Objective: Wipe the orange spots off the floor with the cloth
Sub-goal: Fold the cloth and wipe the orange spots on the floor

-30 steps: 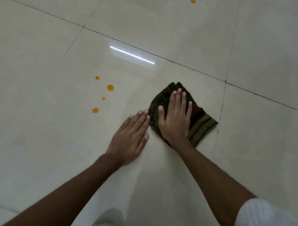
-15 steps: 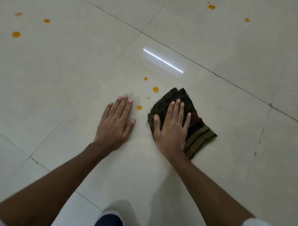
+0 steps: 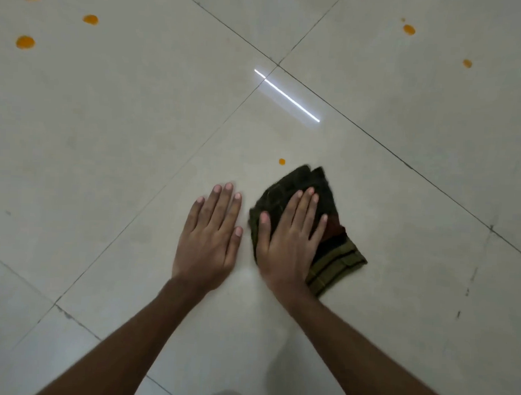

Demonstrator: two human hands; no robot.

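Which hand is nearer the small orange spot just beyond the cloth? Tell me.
Right. The right hand lies flat on the cloth, just below the small orange spot; the left hand rests on bare floor, farther to the lower left.

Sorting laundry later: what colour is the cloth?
The cloth is dark green-brown with olive stripes at its near end; head view.

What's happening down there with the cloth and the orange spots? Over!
Right hand flat on cloth, left hand flat on floor. One orange spot just ahead of the cloth. More spots far left and far right. Nothing blocking.
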